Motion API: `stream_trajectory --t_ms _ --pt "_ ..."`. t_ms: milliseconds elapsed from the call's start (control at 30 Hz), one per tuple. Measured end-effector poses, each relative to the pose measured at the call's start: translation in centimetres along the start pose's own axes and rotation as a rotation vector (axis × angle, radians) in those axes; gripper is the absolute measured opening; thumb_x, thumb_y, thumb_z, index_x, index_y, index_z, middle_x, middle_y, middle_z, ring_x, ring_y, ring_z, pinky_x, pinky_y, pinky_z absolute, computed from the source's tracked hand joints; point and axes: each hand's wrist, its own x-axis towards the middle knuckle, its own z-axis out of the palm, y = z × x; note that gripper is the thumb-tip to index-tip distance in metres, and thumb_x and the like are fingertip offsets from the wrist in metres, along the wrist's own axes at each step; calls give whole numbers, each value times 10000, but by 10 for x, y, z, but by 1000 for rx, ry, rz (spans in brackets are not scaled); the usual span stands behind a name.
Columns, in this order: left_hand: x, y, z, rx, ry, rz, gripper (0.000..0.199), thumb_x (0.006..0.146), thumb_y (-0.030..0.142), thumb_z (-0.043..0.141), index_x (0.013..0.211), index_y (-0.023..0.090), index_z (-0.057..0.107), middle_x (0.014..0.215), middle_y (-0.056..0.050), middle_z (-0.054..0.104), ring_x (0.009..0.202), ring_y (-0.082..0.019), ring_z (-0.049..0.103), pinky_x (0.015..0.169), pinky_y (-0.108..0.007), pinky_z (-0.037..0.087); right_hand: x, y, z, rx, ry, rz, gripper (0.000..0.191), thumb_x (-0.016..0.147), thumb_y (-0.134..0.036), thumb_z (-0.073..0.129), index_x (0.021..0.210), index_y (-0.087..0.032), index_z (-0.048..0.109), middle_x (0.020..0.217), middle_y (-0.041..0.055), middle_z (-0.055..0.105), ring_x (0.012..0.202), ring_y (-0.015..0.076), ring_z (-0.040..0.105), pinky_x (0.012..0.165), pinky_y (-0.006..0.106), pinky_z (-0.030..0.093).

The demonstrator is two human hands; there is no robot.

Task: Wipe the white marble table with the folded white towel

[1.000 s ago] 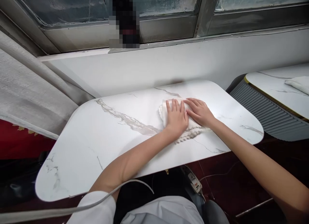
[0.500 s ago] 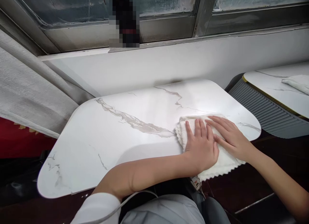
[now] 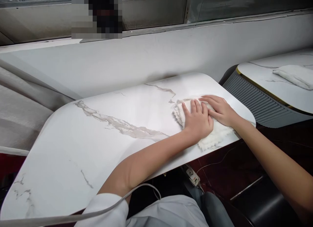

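Observation:
A white cloth (image 3: 215, 135) with a scalloped edge lies on the right part of a white marble-patterned table (image 3: 61, 145). My left hand (image 3: 198, 121) rests flat on the cloth, fingers spread, palm down. Beside it, my right hand (image 3: 221, 111) also presses on the cloth with its fingers stretched out, its thumb side near the left hand's fingers. Parts of the cloth are hidden beneath both hands.
To the right stands a second marble-patterned table (image 3: 259, 72) with a gold edge and ribbed grey side, bearing another white cloth (image 3: 295, 75). A white wall (image 3: 137, 59) runs behind. A curtain (image 3: 22, 113) hangs at left. Below the table are a small white device (image 3: 193, 177) and cables.
Both hands have slid the cloth away from me, from over the table's near edge further onto its top. The cloth looks more bunched. The camera view has shifted too.

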Motion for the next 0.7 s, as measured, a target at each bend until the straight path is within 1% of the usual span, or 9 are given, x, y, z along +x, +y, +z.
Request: stream_trajectory --t_ms 100,200,267,400,600,700 --pt "22 -18 3 -28 -2 -31 560 1013 309 305 1497 39 386 1578 -236 369 1496 -341 296 1199 -662 199 26 8 8 9 17 6 448 949 -379 378 1320 -235 585 1382 94 602 1326 291 514 1091 509 379" --pt "42 -36 4 -59 -15 -66 556 1009 305 307 1506 66 380 1594 -201 360 1506 -307 282 1221 -636 157 51 16 16 13 33 18 452 941 -379 372 1309 -233 590 1378 94 606 1311 287 520 1087 500 372" --pt "55 -47 5 -81 -19 -86 553 1006 302 306 1510 86 382 1597 -173 365 1509 -283 281 1237 -603 140 67 22 22 -6 39 33 458 941 -387 360 1312 -237 584 1385 98 601 1324 294 503 1101 512 349" --pt "79 -68 7 -122 17 -111 525 997 310 318 1475 130 441 1569 -134 422 1488 -240 325 1258 -530 141 96 33 30 -37 9 72 480 949 -412 338 1339 -241 559 1400 102 588 1346 308 470 1128 540 302" --pt "109 -89 9 -136 22 -138 509 990 324 319 1455 184 472 1543 -89 460 1471 -220 346 1266 -484 130 127 45 36 -16 9 118 490 941 -403 347 1351 -246 563 1414 98 577 1348 328 457 1133 546 296" --pt "125 -95 11 -105 30 -165 507 991 354 317 1453 222 481 1551 -67 452 1474 -241 333 1265 -481 121 139 53 37 -1 20 130 492 935 -391 351 1351 -245 569 1417 91 577 1356 333 450 1138 550 293"
